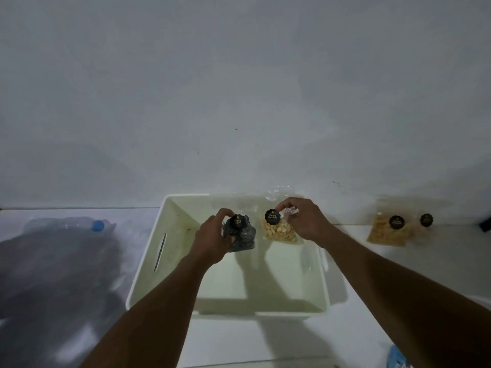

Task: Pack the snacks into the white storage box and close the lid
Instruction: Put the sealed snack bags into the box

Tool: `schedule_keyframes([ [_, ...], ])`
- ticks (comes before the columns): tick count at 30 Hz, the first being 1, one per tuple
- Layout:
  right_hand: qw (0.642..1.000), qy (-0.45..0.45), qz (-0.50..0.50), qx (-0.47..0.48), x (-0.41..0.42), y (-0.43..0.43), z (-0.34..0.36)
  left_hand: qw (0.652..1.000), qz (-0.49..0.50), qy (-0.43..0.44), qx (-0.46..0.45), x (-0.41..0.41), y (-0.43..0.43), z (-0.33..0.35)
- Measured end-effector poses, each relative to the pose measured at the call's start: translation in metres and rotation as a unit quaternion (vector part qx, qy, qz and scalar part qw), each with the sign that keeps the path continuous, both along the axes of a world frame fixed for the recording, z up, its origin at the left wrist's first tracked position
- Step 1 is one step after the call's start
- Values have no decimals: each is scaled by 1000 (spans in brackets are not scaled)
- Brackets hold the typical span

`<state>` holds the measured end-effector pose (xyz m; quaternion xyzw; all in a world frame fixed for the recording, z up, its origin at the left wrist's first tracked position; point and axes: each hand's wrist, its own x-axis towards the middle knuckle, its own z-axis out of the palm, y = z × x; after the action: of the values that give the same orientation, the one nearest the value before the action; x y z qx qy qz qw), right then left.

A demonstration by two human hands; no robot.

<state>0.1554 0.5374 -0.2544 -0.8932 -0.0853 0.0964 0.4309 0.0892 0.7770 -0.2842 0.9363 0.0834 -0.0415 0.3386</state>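
Left hand (212, 239) grips dark snack bag (243, 236); right hand (303, 221) pinches yellow snack bag (279, 232).

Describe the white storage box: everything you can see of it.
The white storage box looks like smooth plastic: rectangular, open-topped, lidless, with a slot handle in its left wall. It stands upright on a pale surface by the wall. The left hand holds a dark snack bag and the right hand a pale snack bag in its opening; whether the bags touch its floor is unclear.
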Motion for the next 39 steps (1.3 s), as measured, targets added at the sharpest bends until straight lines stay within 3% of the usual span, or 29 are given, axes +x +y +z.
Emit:
schedule_keyframes([
  [11, 981, 97, 7, -170, 30, 27, -31, 1000, -1, 23, -14, 36, -10, -71],
  [17, 979, 115, -52, -159, 19, 26, -24, 996, -34, 74, 21, 31, -6, -66],
  [24, 988, 40, -79, -126, -15, 0, 20, 995, -22, 93, 9, 9, -28, -16],
  [30, 992, 30, -90, -83, -43, -65, 56, 997, -67, 43, -20, -4, -80, 35],
  [39, 985, 48, -153, -61, -62, -204, 46, 984, -117, -134, -13, 4, -215, 76],
])
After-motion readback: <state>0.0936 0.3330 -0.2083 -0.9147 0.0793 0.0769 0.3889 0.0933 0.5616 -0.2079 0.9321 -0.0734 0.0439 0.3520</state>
